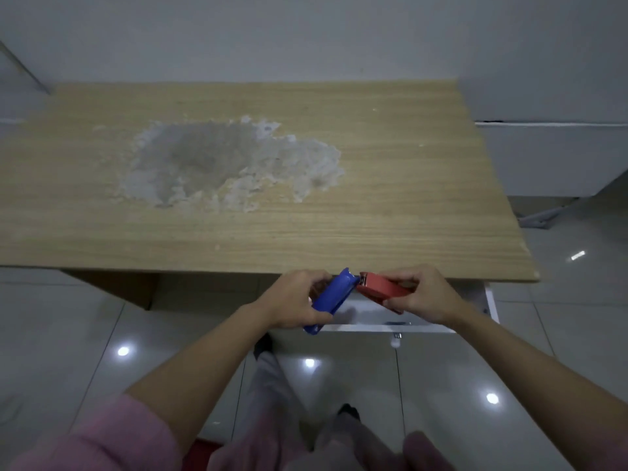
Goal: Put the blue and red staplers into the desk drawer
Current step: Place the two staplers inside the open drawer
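Note:
My left hand (292,300) grips the blue stapler (331,299), which tilts with its front end up and to the right. In my right hand (423,294) is the red stapler (382,288), its metal nose pointing left and nearly touching the blue one's tip. Both staplers hang just in front of the desk's near edge, above the pulled-out white drawer (373,326). My hands hide much of the drawer's inside; a small dark item lies on its floor.
The wooden desk top (373,198) has a large worn grey patch (231,161) in its middle. A white cabinet (550,158) stands to the right. Glossy floor tiles surround the desk; my legs are below the drawer.

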`<state>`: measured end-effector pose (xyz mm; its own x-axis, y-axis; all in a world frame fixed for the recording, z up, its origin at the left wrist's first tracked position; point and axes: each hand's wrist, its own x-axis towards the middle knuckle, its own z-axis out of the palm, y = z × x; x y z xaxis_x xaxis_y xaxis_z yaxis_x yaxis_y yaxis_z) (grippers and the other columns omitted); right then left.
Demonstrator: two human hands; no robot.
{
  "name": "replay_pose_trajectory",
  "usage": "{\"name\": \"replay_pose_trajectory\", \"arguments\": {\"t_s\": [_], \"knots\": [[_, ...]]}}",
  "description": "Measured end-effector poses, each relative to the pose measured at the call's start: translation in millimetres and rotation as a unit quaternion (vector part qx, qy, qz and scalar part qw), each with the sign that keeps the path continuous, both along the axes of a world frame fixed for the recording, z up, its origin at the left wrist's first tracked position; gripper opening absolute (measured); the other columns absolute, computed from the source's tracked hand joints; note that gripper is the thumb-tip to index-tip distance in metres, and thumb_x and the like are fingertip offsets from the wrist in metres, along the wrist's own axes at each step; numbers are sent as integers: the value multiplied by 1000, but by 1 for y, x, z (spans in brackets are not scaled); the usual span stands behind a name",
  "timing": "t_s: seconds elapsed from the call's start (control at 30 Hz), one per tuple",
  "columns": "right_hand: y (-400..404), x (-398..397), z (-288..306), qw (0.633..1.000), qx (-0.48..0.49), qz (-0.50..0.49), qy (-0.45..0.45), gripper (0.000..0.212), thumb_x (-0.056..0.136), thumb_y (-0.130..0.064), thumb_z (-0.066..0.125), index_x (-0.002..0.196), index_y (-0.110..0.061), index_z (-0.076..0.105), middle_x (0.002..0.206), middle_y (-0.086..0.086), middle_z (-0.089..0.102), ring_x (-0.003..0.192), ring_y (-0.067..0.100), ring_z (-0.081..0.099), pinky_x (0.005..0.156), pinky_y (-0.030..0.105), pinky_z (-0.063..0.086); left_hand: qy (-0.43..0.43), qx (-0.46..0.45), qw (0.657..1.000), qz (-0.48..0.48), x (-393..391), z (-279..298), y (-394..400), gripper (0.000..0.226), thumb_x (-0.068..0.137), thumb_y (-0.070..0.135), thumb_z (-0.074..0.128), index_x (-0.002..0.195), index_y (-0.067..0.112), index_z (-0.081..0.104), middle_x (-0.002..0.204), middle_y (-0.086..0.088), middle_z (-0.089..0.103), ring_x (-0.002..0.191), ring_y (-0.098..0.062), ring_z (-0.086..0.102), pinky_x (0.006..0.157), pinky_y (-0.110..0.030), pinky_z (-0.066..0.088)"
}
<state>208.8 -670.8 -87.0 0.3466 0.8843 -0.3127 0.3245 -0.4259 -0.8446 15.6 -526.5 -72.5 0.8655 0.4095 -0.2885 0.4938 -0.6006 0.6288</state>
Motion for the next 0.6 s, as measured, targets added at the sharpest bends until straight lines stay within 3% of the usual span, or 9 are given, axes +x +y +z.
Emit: {"name": "replay_pose_trajectory", "arguments": {"t_s": [0.07, 0.2, 0.33, 0.43, 0.6], "knots": [[-12, -3, -11, 996, 26, 27, -84, 47, 66, 4, 73, 108, -15, 70, 94, -2, 71, 76, -13, 60, 69, 0, 43, 24, 43, 998, -30, 0, -6, -6, 59, 69, 28, 72, 124, 17, 52, 109, -5, 66, 82, -15, 59, 75, -26, 46], [-28, -3, -37, 984, 31, 19, -173, 46, 70, 0, 69, 115, -13, 66, 105, 4, 71, 87, 8, 63, 74, 1, 40, 53, 99, 991, -69, 11, -20, -19, 59, 79, 29, 63, 133, 21, 42, 118, -7, 55, 102, -21, 55, 90, -33, 45], [-35, 2, -54, 975, 18, -3, -222, 47, 74, -1, 66, 120, -7, 61, 110, 9, 68, 93, 16, 60, 83, 20, 40, 69, 134, 985, -87, 30, -36, -28, 58, 85, 25, 56, 138, 23, 33, 124, -8, 48, 111, -22, 48, 93, -37, 44], [-38, 8, -62, 968, -29, 6, -248, 46, 78, -6, 63, 124, -10, 58, 110, 10, 65, 96, 20, 58, 85, 25, 43, 88, 131, 983, -89, 43, -47, -33, 57, 86, 20, 55, 138, 21, 33, 124, -9, 46, 111, -24, 49, 90, -37, 44], [-31, 17, -71, 966, -89, -5, -242, 35, 76, -7, 58, 108, -17, 68, 96, 11, 66, 89, 27, 60, 80, 40, 51, 121, 88, 988, -36, 58, -65, -40, 51, 82, 10, 55, 130, 23, 46, 119, -11, 50, 104, -32, 56, 87, -42, 49]]}}
